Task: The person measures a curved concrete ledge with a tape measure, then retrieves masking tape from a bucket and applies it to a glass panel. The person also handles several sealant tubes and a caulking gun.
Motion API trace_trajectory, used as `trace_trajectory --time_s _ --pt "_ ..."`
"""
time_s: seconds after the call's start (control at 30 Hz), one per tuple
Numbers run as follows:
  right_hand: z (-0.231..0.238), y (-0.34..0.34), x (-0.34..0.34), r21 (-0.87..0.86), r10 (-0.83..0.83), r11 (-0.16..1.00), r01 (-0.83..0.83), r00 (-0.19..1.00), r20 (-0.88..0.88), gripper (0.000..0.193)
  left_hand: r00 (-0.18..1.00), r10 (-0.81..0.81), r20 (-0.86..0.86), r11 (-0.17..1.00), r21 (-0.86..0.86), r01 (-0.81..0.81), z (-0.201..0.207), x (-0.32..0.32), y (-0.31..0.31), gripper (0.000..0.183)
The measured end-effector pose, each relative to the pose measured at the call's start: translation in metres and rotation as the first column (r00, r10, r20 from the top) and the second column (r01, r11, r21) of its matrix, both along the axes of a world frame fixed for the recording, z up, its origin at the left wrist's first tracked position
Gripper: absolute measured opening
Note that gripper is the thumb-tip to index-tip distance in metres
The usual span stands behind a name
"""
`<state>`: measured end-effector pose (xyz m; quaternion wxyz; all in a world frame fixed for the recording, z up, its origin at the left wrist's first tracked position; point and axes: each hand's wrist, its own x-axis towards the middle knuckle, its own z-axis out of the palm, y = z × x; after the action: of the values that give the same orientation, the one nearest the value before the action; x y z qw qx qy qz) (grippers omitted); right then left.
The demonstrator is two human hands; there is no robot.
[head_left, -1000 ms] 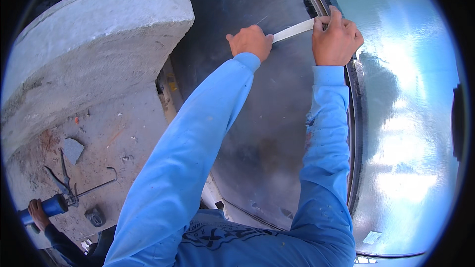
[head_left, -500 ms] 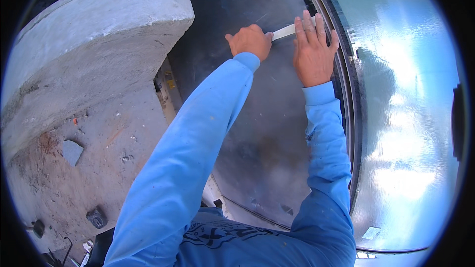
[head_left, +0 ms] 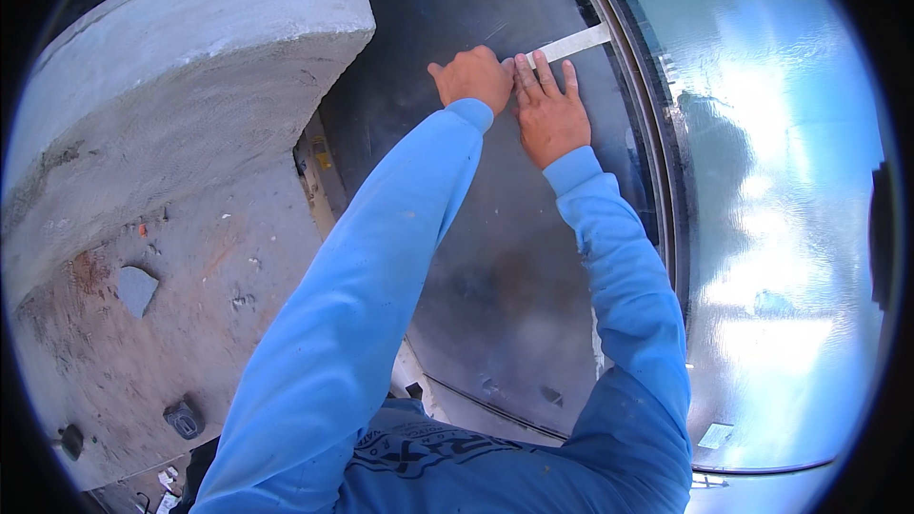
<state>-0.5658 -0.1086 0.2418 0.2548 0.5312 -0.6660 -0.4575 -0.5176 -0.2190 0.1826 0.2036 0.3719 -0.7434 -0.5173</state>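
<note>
Far left: concrete ledge point(head_left: 190, 86), grey shard point(head_left: 138, 291) and dark boxy object point(head_left: 184, 418) on the dusty floor point(head_left: 214, 352). Your left hand point(head_left: 474, 76) is curled at the near end of the white strip point(head_left: 574, 42); can't tell if it's pinching it. Your right hand point(head_left: 552, 122) is just beside, fingers straight, slightly spread, tips at the strip. Strip lies across the dark panel point(head_left: 514, 257), right end at the metal frame point(head_left: 655, 138). Shiny sheet point(head_left: 771, 257) far right.
</note>
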Motion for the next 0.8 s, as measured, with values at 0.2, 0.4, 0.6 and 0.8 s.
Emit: trace_trajectory --time_s 0.2,0.4,0.6,0.8 --pt "0.029 -0.01 -0.004 0.077 0.028 0.996 -0.033 0.998 0.062 0.047 1.0 0.028 0.009 1.0 -0.004 -0.028 0.002 0.001 0.003 0.039" --pt "0.023 -0.008 -0.006 0.091 0.061 0.994 -0.065 0.997 0.045 0.039 0.999 -0.002 0.032 0.996 0.088 -0.001 -0.001 -0.006 -0.005 0.043" --pt "0.021 -0.017 -0.003 0.114 0.106 0.988 -0.108 0.994 0.028 0.038 0.987 -0.054 -0.151 0.861 0.494 0.122 -0.032 -0.039 -0.041 0.043" --pt "0.032 -0.023 0.004 0.231 -0.011 0.973 -0.001 0.999 0.05 0.045 0.99 -0.025 -0.141 0.835 0.541 0.098 -0.038 -0.055 -0.03 0.037"
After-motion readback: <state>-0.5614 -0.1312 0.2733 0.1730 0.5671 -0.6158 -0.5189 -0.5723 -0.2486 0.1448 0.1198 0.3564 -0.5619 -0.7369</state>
